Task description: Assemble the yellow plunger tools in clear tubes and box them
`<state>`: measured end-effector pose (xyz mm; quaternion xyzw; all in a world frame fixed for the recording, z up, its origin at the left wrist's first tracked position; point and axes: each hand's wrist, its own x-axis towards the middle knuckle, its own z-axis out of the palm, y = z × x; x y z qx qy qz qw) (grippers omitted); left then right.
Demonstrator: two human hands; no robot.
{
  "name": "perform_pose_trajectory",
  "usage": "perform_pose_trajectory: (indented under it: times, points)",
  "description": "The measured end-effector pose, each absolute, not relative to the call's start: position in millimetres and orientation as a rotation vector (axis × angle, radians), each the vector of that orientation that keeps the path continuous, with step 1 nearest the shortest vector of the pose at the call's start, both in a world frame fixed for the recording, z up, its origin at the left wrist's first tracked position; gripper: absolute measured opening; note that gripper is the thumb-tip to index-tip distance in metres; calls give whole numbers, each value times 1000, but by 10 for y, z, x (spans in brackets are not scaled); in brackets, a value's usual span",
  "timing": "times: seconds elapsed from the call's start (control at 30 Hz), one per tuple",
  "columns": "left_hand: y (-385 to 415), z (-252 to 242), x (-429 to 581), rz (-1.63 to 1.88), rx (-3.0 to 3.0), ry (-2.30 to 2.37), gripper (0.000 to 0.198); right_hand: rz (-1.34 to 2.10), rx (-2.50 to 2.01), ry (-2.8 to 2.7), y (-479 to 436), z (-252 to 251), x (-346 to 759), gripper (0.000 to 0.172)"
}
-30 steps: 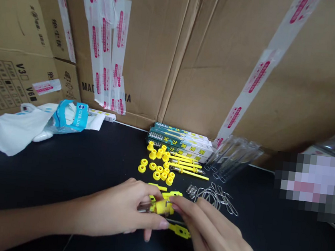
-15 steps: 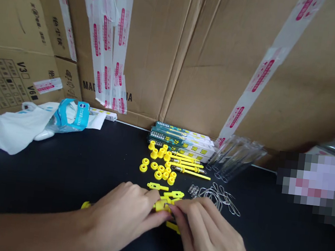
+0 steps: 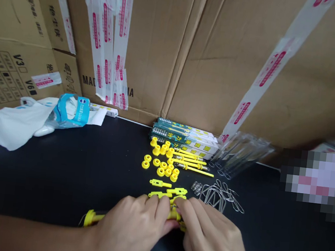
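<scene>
My left hand (image 3: pixel 134 226) is wrapped round a tubular spring scale (image 3: pixel 92 218), whose yellow end cap and thin wire loop stick out to the left. My right hand (image 3: pixel 215 235) pinches the scale's other yellow end, where a bit of bent metal shows between the fingertips. Most of the scale's body is hidden by my left hand. Just beyond the fingers lie several flat yellow pieces (image 3: pixel 161 183) with slots. Small springs (image 3: pixel 196 188) and bent wire hooks (image 3: pixel 218 197) lie beyond my right hand.
Yellow flanged caps (image 3: pixel 156 150), yellow rings (image 3: pixel 160 172) and yellow rods with springs (image 3: pixel 194 168) lie before printed boxes (image 3: pixel 184 137). Clear tubes (image 3: pixel 239 158) are to their right. A tissue pack (image 3: pixel 72 110) lies left. Cardboard (image 3: pixel 151 51) walls the back of the black table (image 3: pixel 58 177).
Both hands have shifted slightly right and down in view with the spring scale. More of its left end cap now shows, and my right fingers cover more of the other end.
</scene>
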<state>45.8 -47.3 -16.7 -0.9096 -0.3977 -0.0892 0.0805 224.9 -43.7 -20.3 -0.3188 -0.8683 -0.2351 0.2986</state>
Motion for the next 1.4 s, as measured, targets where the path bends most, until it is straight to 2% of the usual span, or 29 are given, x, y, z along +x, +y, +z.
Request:
perform_pose_trajectory:
  times: [0.23, 0.67, 1.07, 1.4]
  points:
    - [-513, -240, 460, -567, -2494, -1039, 26, -434, -855, -2273, -456, -234, 2287, 28]
    - [-544, -222, 439, -577, -2381, -904, 22, -74, -970, -2225, -462, -289, 2276, 27]
    - [-525, -209, 418, -664, -2444, -852, 26, -85, -841, -2241, -464, -305, 2336, 31]
    - [-529, -208, 411, -555, -2638, -982, 33, -117, -790, -2249, -490, -303, 2324, 30]
